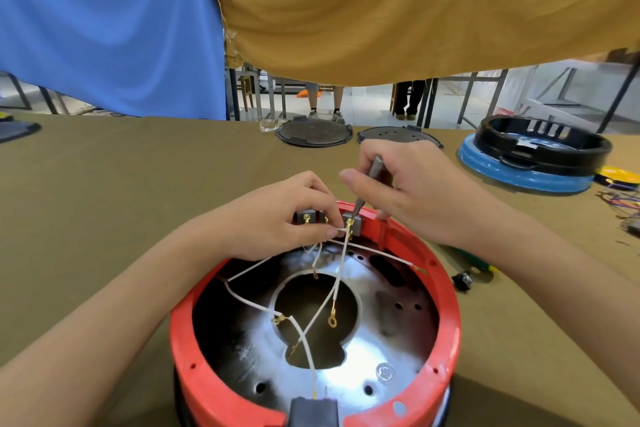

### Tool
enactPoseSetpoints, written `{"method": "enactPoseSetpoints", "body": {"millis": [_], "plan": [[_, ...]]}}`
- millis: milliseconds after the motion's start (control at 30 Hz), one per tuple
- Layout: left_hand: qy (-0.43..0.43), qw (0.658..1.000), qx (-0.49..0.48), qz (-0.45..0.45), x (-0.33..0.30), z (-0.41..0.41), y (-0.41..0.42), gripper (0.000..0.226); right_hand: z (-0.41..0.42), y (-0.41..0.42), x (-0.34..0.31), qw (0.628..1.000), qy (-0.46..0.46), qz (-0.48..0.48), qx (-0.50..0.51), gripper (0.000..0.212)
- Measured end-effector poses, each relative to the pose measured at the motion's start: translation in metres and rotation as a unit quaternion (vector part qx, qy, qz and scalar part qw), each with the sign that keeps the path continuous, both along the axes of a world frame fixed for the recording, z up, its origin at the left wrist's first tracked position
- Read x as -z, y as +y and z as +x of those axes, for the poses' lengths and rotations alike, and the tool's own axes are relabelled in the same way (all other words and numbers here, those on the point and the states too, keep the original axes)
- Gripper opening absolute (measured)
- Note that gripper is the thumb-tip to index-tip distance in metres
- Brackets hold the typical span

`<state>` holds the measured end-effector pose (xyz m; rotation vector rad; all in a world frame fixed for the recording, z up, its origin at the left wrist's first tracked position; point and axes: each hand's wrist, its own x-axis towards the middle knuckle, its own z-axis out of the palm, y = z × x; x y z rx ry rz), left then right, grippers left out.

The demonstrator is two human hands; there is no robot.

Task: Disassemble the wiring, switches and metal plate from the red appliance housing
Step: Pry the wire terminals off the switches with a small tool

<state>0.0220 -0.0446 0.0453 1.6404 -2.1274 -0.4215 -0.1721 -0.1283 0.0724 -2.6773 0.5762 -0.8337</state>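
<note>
Red housing (194,367) sits open side up on the table in front of me, metal plate (363,367) in its floor, switches (353,220) on the far rim; my left hand (277,218) pinches a white wire (341,265) right at its brass terminal, my right hand (408,184) is curled round a thin screwdriver (372,180), tip at the switch. Wires look light, floppy and easy to tear, so I'd grip the terminal, not the lead. Plate looks stiff with thin edges; housing rigid, best held by the rim.

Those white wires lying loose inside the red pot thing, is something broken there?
Not visibly broken. Several white wires sprawl across the metal plate with their ring ends free, as expected in a teardown. The red housing looks intact.
</note>
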Motion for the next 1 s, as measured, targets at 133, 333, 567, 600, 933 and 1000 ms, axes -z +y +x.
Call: {"method": "enactPoseSetpoints", "body": {"millis": [133, 333, 567, 600, 933, 1000], "plan": [[-0.004, 1.000, -0.001, 0.001, 0.000, 0.000, 0.001, 0.011, 0.003, 0.000, 0.001, 0.999, 0.016, -0.032, -0.007, 0.031], [-0.003, 1.000, -0.007, 0.010, -0.002, -0.002, 0.003, 0.014, 0.003, -0.001, 0.006, 0.998, 0.054, -0.031, -0.006, 0.030], [-0.006, 1.000, 0.001, 0.007, 0.000, -0.002, 0.003, 0.013, 0.004, -0.009, 0.010, 0.997, 0.020, 0.076, -0.024, 0.030], [-0.004, 1.000, 0.000, 0.006, 0.000, -0.002, 0.003, 0.013, 0.005, -0.010, 0.010, 0.995, 0.010, 0.096, -0.024, 0.030], [-0.016, 1.000, 0.006, 0.012, -0.003, -0.003, 0.004, 0.010, 0.005, -0.018, 0.013, 0.970, -0.051, 0.238, -0.013, 0.033], [-0.015, 1.000, 0.005, 0.008, -0.002, -0.003, 0.004, 0.011, 0.004, -0.012, 0.009, 0.987, -0.015, 0.158, -0.025, 0.031]]}}
